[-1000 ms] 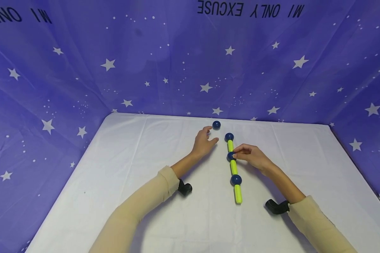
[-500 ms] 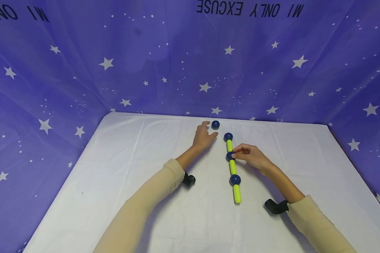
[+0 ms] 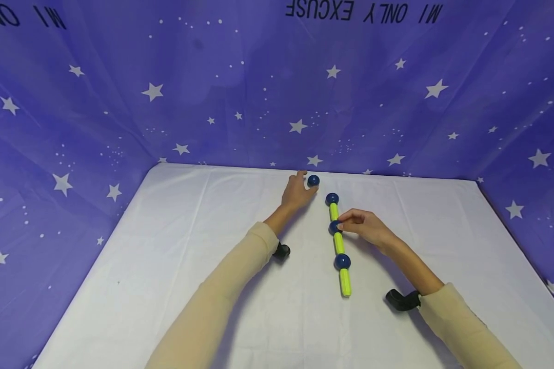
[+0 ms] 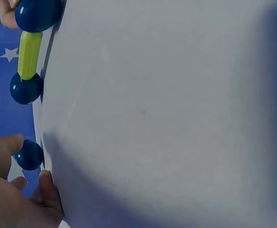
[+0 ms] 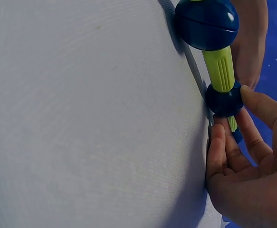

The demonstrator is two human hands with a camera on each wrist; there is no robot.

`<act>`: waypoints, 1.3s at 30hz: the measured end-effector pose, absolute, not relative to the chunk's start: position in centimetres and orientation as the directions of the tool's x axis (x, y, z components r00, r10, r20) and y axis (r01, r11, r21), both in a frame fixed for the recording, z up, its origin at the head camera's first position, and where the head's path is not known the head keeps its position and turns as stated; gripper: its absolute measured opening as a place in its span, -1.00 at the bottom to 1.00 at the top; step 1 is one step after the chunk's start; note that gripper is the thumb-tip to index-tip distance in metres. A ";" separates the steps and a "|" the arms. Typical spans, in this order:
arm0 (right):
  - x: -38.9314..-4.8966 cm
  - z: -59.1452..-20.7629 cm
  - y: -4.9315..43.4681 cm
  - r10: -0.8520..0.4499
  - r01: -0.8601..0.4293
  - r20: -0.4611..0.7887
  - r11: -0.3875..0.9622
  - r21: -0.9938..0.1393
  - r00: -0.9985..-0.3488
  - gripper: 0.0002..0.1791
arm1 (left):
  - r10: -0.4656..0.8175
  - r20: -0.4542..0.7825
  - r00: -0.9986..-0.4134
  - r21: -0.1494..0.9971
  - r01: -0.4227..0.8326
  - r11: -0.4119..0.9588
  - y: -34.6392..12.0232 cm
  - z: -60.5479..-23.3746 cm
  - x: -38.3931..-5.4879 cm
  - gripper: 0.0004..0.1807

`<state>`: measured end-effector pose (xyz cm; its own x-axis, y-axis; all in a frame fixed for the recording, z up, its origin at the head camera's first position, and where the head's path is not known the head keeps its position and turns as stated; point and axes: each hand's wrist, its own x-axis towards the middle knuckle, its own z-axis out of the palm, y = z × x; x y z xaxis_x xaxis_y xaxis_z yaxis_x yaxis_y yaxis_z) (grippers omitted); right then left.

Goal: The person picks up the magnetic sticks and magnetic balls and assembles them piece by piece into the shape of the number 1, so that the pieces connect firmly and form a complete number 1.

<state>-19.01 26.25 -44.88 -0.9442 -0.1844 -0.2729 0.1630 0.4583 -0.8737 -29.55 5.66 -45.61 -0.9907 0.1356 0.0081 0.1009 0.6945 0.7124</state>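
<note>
A chain of dark blue balls and yellow-green rods lies on the white table, with a far ball, a middle ball and a near ball. The nearest rod ends the chain towards me. My right hand pinches the middle ball, its thumb on the ball in the right wrist view. Beyond the chain, slightly left, sits a loose blue ball. My left hand reaches round it with fingers and thumb spread; in the left wrist view the thumb overlaps the loose ball's edge, so contact is unclear.
The white-covered table ends just behind the loose ball, against a purple curtain with stars. A black wrist mount shows under the left sleeve, another black mount by the right sleeve.
My left hand has moved forward, its fingers and thumb now on either side of the loose ball. The right hand keeps its hold on the middle ball, and the chain looks unmoved.
</note>
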 end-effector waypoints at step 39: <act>-19.1 -45.3 26.5 -0.186 0.153 -0.265 0.465 -0.872 -0.946 -0.60 | 0.103 0.063 -0.993 0.791 0.113 0.601 4.5 -45.4 -27.9 -0.59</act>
<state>-19.15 26.51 -45.31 -0.9460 -0.1863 -0.2654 0.1532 0.4646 -0.8722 -27.92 4.46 -45.43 -0.9926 0.1034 0.0634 0.1131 0.6006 0.7915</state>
